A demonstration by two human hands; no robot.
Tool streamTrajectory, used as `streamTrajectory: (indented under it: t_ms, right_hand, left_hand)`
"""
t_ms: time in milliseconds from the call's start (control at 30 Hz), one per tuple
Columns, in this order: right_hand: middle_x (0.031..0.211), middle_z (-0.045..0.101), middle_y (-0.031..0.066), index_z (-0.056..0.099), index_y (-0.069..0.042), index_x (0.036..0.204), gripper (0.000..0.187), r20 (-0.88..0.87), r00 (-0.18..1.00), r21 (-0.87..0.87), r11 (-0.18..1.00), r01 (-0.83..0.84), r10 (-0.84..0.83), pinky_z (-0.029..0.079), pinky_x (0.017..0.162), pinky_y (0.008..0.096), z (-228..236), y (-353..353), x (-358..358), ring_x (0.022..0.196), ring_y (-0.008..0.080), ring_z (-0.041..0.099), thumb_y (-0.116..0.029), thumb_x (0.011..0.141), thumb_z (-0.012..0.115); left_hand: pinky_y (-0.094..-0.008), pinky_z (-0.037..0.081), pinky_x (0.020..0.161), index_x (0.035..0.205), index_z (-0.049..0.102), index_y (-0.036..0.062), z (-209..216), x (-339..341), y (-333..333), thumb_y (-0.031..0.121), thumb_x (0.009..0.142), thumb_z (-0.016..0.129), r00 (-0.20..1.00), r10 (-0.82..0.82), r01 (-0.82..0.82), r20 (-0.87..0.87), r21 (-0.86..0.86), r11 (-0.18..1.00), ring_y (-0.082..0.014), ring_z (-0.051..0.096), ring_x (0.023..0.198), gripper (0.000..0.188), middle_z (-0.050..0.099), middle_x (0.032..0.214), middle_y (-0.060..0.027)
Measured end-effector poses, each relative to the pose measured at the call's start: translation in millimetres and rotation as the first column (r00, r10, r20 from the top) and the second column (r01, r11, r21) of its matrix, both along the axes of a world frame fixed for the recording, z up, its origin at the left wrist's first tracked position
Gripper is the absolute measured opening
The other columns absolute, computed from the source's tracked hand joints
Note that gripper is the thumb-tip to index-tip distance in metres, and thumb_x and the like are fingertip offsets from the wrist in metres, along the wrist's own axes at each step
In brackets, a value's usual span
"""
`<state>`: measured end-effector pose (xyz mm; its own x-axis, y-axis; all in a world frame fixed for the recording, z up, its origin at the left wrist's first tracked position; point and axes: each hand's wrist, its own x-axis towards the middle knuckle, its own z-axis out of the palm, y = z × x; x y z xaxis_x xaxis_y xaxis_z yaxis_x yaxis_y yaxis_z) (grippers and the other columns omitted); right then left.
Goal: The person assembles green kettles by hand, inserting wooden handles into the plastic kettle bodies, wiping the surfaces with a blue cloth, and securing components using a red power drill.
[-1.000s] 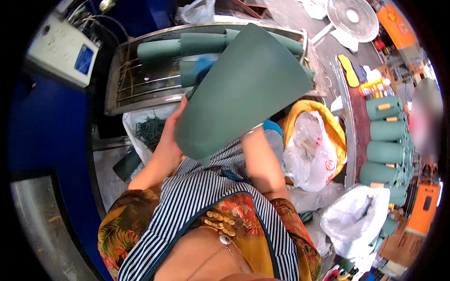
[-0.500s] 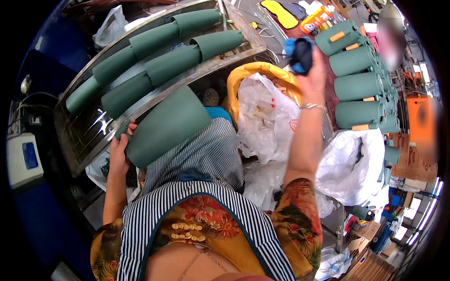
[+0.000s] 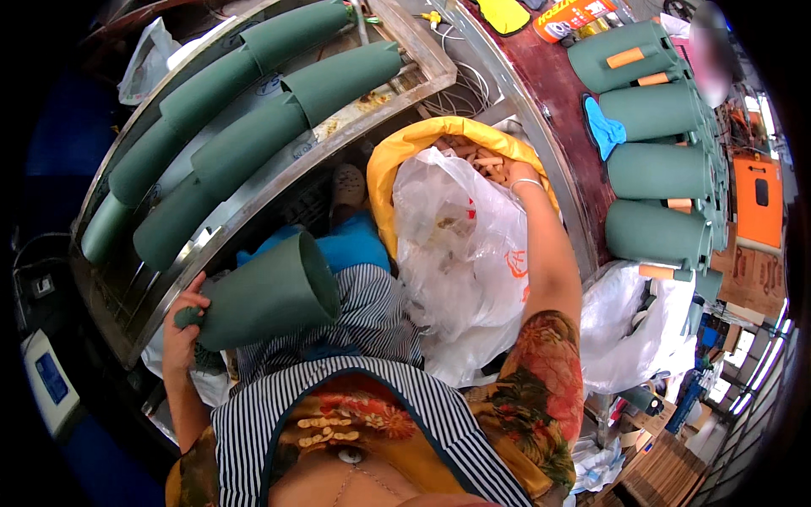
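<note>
My left hand point(image 3: 182, 325) is closed around the small knob-like end of a dark green tapered cylinder point(image 3: 262, 296). Its wide open mouth points right, over my striped apron. My right hand point(image 3: 517, 175) reaches into a yellow-rimmed bag point(image 3: 390, 169), its fingers hidden among small tan, peg-like pieces point(image 3: 486, 162). A crumpled clear-and-white plastic bag point(image 3: 448, 245) fills the front of that bag. On the dark red table, a blue and black cloth-like item point(image 3: 603, 128) lies against the green cylinders.
At the left, a metal-framed trough point(image 3: 338, 127) holds two rows of nested green cylinders point(image 3: 245, 139). Stacked cylinders with tan handles point(image 3: 659, 165) line the red table point(image 3: 541, 93) on the right. A white plastic bag point(image 3: 625, 329) hangs below them, and an orange can point(image 3: 574, 17) stands at the back.
My right hand has let go of the blue and black item on the table and moved down into the yellow bag. The green cylinder has turned so its mouth shows.
</note>
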<state>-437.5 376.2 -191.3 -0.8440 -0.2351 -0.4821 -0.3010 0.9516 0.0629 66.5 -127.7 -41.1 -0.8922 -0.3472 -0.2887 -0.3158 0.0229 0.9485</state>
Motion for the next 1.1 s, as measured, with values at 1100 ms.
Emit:
streamTrajectory:
  t_ms: [1100]
  right_hand:
    - [0.082, 0.057, 0.0034, 0.061, -0.009, 0.097, 0.033, -0.628, 0.586, -0.580, 0.194, -0.791, 0.512, 0.048, 0.066, 0.0325, 227, -262, 389, 0.078, 0.0217, 0.055, -0.027, 0.072, 0.071]
  left_hand:
    - [-0.0381, 0.025, 0.111, 0.055, 0.058, 0.0053, 10, 21, 54, 0.053, 0.101, 0.029, 0.906, 0.275, -0.216, -0.322, 0.207, 0.954, -0.0205, 0.060, 0.089, 0.073, 0.059, 0.061, -0.0067]
